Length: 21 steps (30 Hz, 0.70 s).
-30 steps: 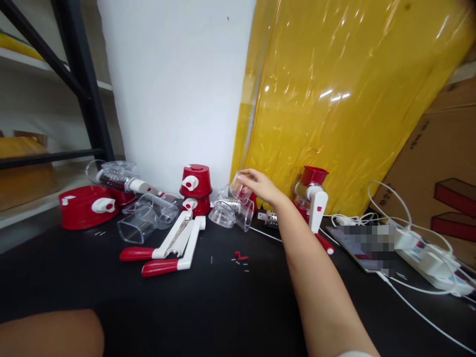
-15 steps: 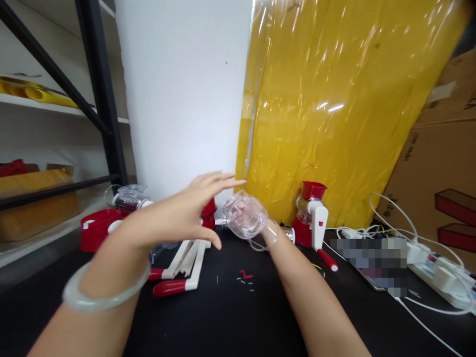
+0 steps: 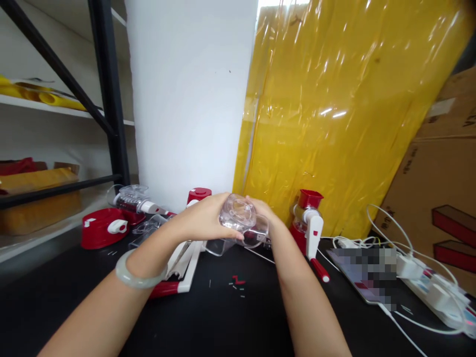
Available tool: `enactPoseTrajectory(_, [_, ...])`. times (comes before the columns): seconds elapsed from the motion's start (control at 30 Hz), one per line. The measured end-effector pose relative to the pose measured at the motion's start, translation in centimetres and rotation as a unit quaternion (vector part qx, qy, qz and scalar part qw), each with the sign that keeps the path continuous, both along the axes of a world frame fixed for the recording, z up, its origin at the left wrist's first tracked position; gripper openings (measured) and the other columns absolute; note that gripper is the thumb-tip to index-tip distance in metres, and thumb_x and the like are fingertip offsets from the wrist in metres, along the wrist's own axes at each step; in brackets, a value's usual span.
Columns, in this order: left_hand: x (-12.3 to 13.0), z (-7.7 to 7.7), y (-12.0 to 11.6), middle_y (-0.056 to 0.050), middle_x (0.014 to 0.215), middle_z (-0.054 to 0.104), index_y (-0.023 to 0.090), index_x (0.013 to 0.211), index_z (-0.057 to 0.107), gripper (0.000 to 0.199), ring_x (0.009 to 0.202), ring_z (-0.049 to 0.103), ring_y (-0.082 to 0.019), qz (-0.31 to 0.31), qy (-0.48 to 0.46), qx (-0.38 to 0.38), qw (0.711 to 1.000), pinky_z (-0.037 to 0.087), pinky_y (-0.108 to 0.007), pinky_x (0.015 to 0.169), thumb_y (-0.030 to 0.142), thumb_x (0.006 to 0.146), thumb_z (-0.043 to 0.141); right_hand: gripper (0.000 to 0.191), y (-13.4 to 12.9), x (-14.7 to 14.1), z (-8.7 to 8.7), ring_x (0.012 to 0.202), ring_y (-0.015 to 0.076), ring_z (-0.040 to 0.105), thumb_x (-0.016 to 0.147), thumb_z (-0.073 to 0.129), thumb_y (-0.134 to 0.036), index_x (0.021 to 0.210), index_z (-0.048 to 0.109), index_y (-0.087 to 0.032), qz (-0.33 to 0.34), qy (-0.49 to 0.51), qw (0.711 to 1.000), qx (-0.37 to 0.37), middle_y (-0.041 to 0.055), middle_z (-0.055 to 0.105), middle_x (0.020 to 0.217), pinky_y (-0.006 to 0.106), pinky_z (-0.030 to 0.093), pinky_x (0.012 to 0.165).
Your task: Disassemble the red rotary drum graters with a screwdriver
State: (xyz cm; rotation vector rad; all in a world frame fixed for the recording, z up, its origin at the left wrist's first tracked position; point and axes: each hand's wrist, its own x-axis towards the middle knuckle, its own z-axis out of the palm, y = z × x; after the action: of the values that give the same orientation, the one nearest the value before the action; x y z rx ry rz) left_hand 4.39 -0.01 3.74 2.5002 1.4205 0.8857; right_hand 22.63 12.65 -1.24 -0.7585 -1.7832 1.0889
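Observation:
Above the middle of the table, a clear plastic grater housing (image 3: 238, 212) is held between both my hands. My left hand (image 3: 206, 218), with a pale bangle at the wrist, wraps its left side, the thumb along the lower edge. My right hand (image 3: 263, 213) grips it from the far right, its fingers partly hidden behind the plastic. Below my left hand lie crank handles, white with a red grip (image 3: 167, 288). A red grater part (image 3: 200, 194) shows just behind that hand.
At left, a red grater base (image 3: 100, 230) stands near a clear housing with a metal drum (image 3: 128, 198). An assembled red-and-white rotary grater (image 3: 311, 218) stands at right, beside a tablet (image 3: 360, 272) and a power strip (image 3: 442, 302). Red and metallic scraps (image 3: 238, 281) lie in front.
My left hand, spread and apart before, has moved right and closed on the clear housing. My right hand still holds it, turned to another angle. The view has shifted slightly.

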Motion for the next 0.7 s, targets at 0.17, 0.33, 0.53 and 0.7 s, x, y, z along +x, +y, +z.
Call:
enactPoseTrajectory(0.17, [-0.6, 0.0, -0.2, -0.013, 0.105, 0.069, 0.019, 0.118, 0.046, 0.084, 0.087, 0.067, -0.03, 0.124, 0.061, -0.04, 0.99, 0.044, -0.034, 0.066, 0.073, 0.059, 0.071, 0.039, -1.5, 5.2, 3.8, 0.077, 0.0164, 0.07, 0.093, 0.039, -0.055, 0.105, 0.057, -0.023, -0.094, 0.139, 0.986, 0.021, 0.0051, 0.073, 0.089, 0.03, 0.054, 0.072])
enactPoseTrajectory(0.33, [-0.4, -0.5, 0.8, -0.015, 0.109, 0.068, 0.019, 0.118, 0.048, 0.087, 0.091, 0.066, -0.033, 0.129, 0.103, -0.034, 0.986, 0.044, -0.036, 0.07, 0.075, 0.055, 0.072, 0.031, -7.1, 6.6, 3.4, 0.067, 0.019, 0.066, 0.092, 0.049, -0.048, 0.097, 0.061, -0.021, -0.182, -0.082, 0.954, 0.223, 0.0043, 0.069, 0.076, 0.031, 0.051, 0.066])
enactPoseTrajectory(0.53, [-0.4, -1.4, 2.0, -0.014, 0.112, 0.069, 0.02, 0.12, 0.054, 0.081, 0.097, 0.066, -0.033, 0.105, 0.13, -0.034, 0.985, 0.046, -0.036, 0.073, 0.067, 0.058, 0.076, 0.028, -10.9, 10.3, -4.4, 0.073, 0.0235, 0.071, 0.097, 0.042, -0.03, 0.088, 0.067, -0.022, -0.152, -0.452, 0.822, 0.311, 0.0074, 0.071, 0.081, 0.034, 0.055, 0.069])
enactPoseTrajectory(0.7, [-0.9, -1.9, 2.4, -0.01, 0.121, 0.067, 0.025, 0.126, 0.058, 0.081, 0.108, 0.062, -0.034, 0.12, 0.133, -0.008, 0.984, 0.046, -0.039, 0.085, 0.054, 0.056, 0.084, 0.027, -9.2, 15.0, -11.0, 0.089, 0.0239, 0.074, 0.091, 0.053, -0.026, 0.11, 0.072, -0.026, -0.133, -0.45, 0.776, 0.422, 0.0083, 0.075, 0.105, 0.031, 0.062, 0.076])
